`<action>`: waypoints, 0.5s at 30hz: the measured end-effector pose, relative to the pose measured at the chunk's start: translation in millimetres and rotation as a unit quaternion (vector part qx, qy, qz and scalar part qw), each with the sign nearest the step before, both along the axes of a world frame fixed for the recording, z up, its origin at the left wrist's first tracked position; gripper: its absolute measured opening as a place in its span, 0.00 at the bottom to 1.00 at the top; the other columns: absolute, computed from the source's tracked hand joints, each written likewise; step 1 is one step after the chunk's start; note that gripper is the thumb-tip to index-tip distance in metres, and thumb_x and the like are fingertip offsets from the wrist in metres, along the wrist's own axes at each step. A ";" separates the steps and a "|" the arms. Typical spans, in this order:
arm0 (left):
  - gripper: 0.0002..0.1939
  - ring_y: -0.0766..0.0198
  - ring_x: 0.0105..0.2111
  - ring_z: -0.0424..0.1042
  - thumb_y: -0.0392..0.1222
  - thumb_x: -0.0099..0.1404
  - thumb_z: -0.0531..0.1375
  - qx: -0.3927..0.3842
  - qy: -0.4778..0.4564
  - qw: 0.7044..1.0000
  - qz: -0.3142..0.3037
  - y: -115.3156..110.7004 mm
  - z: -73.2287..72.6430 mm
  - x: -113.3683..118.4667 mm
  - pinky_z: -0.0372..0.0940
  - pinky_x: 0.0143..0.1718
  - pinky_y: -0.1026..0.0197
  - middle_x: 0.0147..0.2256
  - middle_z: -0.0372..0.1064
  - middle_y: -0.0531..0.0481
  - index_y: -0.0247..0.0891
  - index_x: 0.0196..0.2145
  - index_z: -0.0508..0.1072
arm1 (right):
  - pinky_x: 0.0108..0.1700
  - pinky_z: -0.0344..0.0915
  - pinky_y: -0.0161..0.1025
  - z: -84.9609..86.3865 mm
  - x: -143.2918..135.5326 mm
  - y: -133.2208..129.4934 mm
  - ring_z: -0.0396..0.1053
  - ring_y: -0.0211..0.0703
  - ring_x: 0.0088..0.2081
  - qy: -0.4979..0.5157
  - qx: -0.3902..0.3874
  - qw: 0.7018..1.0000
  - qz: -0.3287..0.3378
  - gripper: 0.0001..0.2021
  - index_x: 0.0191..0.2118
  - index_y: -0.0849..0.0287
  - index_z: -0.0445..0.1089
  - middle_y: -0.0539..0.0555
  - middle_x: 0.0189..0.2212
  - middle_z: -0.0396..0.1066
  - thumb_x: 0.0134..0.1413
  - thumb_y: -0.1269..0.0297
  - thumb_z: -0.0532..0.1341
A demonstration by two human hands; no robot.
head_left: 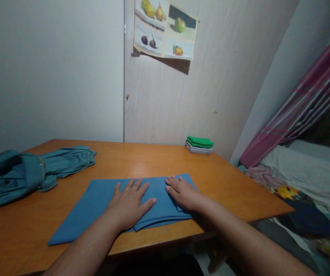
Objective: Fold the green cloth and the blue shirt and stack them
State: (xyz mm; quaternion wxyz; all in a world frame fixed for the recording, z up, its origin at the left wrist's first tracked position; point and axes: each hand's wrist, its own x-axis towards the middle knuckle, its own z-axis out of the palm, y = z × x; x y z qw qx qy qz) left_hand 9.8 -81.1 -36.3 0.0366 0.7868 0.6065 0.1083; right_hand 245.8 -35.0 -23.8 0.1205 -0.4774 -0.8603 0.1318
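A blue cloth (81, 211) lies partly folded on the table in front of me, its right part doubled over in layers. My left hand (129, 207) rests flat on the middle of it with the fingers spread. On the cloth's right end lies my right hand (183, 193), palm down, its fingers stretched out and close together. Neither hand grips anything. The part of the cloth under both palms is hidden.
The orange-brown wooden table (225, 188) ends at a near edge just below the cloth. A crumpled teal garment (38, 168) lies at the left. Folded green and checked cloths (199, 145) are stacked at the back right. Beyond the right edge is a bed (306, 172) with loose fabrics.
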 end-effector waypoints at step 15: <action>0.42 0.43 0.71 0.42 0.73 0.66 0.41 -0.014 0.004 1.000 0.002 -0.8 4.7 0.4 0.34 0.65 0.27 0.70 0.47 0.44 0.49 0.68 0.58 | 0.67 0.51 0.54 9.6 13.3 19.7 0.57 0.54 0.66 0.030 0.017 0.998 -0.047 0.26 0.60 0.58 0.68 0.61 0.63 0.64 0.70 0.51 0.43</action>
